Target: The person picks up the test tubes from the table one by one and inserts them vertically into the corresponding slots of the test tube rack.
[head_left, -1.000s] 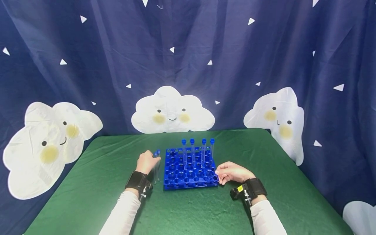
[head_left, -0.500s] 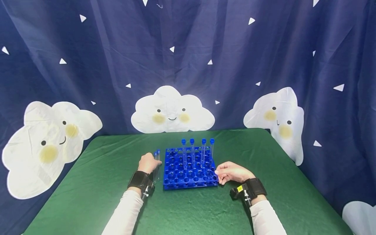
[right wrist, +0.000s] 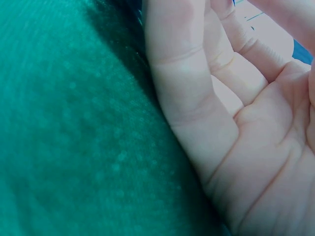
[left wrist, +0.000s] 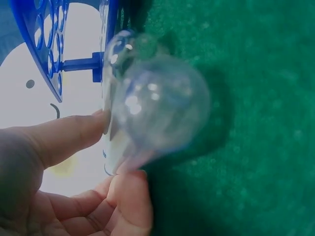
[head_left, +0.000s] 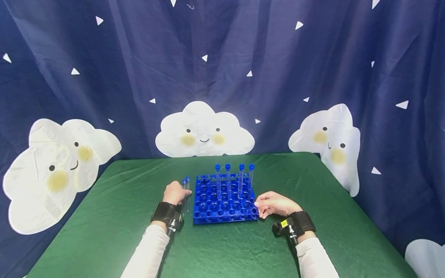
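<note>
1. Your left hand [head_left: 175,193] pinches two clear tubes [head_left: 185,196] between thumb and fingers, near the middle of the table [head_left: 104,216], just beside the left edge of the blue rack [head_left: 224,200].
2. Your right hand [head_left: 274,204] rests with fingers curled at the rack's right front corner, touching it; whether it grips, I cannot tell.
3. The tubes look light, stiff and slippery, and they may crack. Hold them around the middle, gently but firmly.
4. They are long and see-through, with blue caps [head_left: 185,180] and round bottoms [left wrist: 157,105]. Four more tubes [head_left: 233,179] stand along the rack's back edge.
</note>
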Action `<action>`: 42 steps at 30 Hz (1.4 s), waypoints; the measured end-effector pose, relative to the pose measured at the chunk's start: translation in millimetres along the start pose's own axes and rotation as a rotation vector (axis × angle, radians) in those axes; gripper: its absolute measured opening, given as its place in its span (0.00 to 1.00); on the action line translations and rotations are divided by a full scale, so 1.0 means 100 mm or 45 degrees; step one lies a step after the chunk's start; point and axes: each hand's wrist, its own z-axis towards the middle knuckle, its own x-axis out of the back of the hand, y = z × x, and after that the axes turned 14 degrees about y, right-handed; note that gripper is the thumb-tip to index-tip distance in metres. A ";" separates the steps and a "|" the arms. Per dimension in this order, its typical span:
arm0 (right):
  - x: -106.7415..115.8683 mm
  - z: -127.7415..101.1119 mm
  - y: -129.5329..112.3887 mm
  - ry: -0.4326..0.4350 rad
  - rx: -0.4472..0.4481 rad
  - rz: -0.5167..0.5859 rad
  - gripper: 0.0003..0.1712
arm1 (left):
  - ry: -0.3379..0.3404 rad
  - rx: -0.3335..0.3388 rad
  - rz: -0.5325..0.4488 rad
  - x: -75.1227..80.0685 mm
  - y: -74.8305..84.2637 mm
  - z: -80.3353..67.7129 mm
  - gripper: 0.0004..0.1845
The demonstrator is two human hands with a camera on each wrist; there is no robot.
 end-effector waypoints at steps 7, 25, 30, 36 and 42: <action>0.00 0.01 0.02 0.000 0.002 0.002 0.12 | -0.009 0.025 -0.049 -0.02 -0.03 0.01 0.19; 0.01 0.00 0.02 -0.001 0.003 -0.007 0.13 | 0.108 -0.050 -0.134 0.10 0.03 -0.11 0.18; 0.01 0.00 0.02 -0.001 0.011 -0.007 0.13 | 0.167 -0.121 -0.170 0.17 0.10 -0.15 0.18; 0.01 0.00 0.01 -0.005 0.012 -0.003 0.13 | 0.237 -0.220 -0.230 0.28 0.19 -0.24 0.18; 0.01 0.00 0.00 -0.001 0.007 -0.005 0.13 | 0.292 -0.283 -0.281 0.36 0.31 -0.32 0.17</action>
